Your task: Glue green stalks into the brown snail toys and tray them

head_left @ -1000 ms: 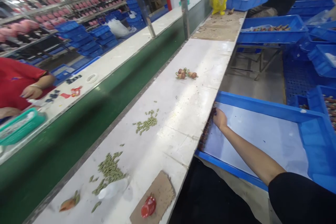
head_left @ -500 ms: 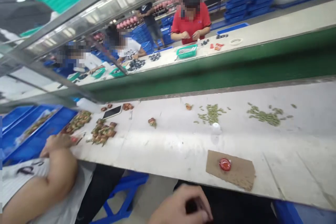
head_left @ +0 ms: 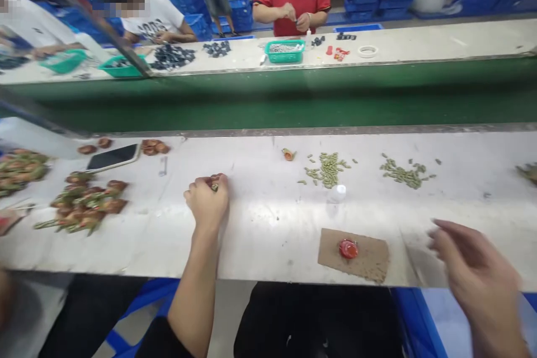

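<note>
My left hand (head_left: 208, 196) is closed around a small brown and green piece (head_left: 215, 186), mostly hidden by the fingers, on the white table. On the right, my right hand (head_left: 472, 265) hangs over the table's front edge, fingers apart and holding nothing. Between the hands lies a cardboard piece (head_left: 369, 257) with a round red item (head_left: 348, 248) on it. Beyond it are a white cap-like object (head_left: 337, 193), a pile of small green pieces (head_left: 329, 170), a second such pile (head_left: 406, 172) and one orange-brown piece (head_left: 288, 154).
Brown and green pieces (head_left: 90, 201) are heaped at the left, near a phone (head_left: 113, 158) and a white bottle (head_left: 36, 139). A blue bin (head_left: 413, 313) is below the front edge. Across the green divider (head_left: 268, 95), people work at another table.
The view has turned right and down. My left hand has reached onto the table and closed on the brown and green piece there. My right hand has come into view at the right.
</note>
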Motion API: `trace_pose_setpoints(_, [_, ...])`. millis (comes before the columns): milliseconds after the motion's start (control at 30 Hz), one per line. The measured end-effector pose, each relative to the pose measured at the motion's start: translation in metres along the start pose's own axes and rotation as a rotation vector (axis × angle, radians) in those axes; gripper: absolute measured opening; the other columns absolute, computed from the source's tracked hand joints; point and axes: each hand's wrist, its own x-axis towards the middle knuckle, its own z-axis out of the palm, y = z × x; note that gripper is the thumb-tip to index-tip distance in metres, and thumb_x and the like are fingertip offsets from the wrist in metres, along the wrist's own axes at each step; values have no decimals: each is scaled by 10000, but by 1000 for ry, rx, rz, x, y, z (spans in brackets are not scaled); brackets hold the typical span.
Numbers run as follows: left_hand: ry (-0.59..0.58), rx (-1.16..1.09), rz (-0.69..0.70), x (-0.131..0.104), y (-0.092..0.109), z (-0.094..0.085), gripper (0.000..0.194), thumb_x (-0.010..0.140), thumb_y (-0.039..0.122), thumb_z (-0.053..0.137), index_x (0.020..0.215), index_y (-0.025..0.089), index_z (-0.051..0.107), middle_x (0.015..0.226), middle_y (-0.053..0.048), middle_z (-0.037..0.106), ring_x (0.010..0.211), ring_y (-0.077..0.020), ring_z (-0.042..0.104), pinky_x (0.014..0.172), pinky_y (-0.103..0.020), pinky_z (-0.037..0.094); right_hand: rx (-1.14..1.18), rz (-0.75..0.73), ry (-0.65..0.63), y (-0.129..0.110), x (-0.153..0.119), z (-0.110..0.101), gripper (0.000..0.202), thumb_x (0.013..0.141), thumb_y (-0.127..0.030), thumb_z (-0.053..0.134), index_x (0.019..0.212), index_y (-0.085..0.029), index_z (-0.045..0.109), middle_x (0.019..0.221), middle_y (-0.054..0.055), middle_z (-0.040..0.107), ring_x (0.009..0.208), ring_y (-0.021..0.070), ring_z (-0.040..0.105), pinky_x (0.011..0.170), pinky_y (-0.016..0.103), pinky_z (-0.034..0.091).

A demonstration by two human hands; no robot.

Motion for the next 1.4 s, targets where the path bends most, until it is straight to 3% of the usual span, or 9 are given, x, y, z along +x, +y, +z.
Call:
trace_pose_setpoints(67, [-85,-35,51,-6,7,8,236,1092,372,819,1220,183,761,1367,-122,773,1432,-374,674,1314,-677,483,5,-64,-75,-13,11,11,327,972,-868,717,1137,-621,853,1084,151,871,955,438,840,822,689,695])
trace_pose_setpoints(167, [-254,-149,173,-36,15,11,105,1037,277,764,1097,223,698,1224,-124,792,1364,-379,675,1379,-690,378,9,-176,-282,-36,48,51,356,978,-670,704,1127,-425,914,1178,122,907,978,396,844,898,639,714])
trace_pose_setpoints(333, [-557,-430,285,-119,19,7,293,1122,468,652,1342,276,629,1298,-115,795,1235,-324,767,1148,-536,601,-47,-266,-416,-58,96,106,309,975,-484,728,1095,-277,923,1125,116,917,934,335,811,903,502,655])
trace_pose_setpoints(400, [-654,-519,271,-150,20,5,350,1151,533,663,1397,295,591,1280,-95,791,1156,-290,799,1034,-467,642,-84,-268,-422,-62,104,115,280,987,-463,780,1099,-250,923,1062,114,903,924,329,801,845,453,613])
trace_pose_setpoints(533, [-790,-616,229,-187,25,2,304,1187,514,683,1389,302,604,1225,-80,772,1197,-277,789,1024,-422,633,-138,-267,-433,-66,110,122,163,952,-374,895,1041,-241,920,1040,104,885,957,327,801,799,398,553])
trace_pose_setpoints(700, [-931,-651,201,-195,38,4,238,1164,423,711,1354,293,652,1216,-76,755,1138,-266,766,1002,-411,618,-139,-281,-481,-68,114,122,80,993,-241,840,952,-235,908,1087,103,896,980,301,802,853,392,575])
trace_pose_setpoints(933, [-1030,-623,137,-198,52,11,310,1172,530,682,1341,275,733,1214,-85,760,1156,-295,733,967,-429,567,-146,-314,-517,-63,109,108,165,969,-117,767,1013,-210,896,1094,90,882,887,247,773,864,373,583])
trace_pose_setpoints(1200, [-1082,-715,111,-199,62,14,239,1163,482,705,1267,290,804,1063,-36,720,1013,-243,677,951,-413,520,-195,-327,-465,-56,102,90,134,941,-123,720,895,-199,821,983,108,835,878,275,717,856,410,510])
trace_pose_setpoints(1400, [-1181,-856,31,-194,59,18,235,1135,467,727,1267,299,825,1014,-27,762,871,-199,672,818,-351,561,-71,-209,-448,-44,82,60,358,952,-181,731,1270,-167,894,943,83,824,830,263,729,856,432,574])
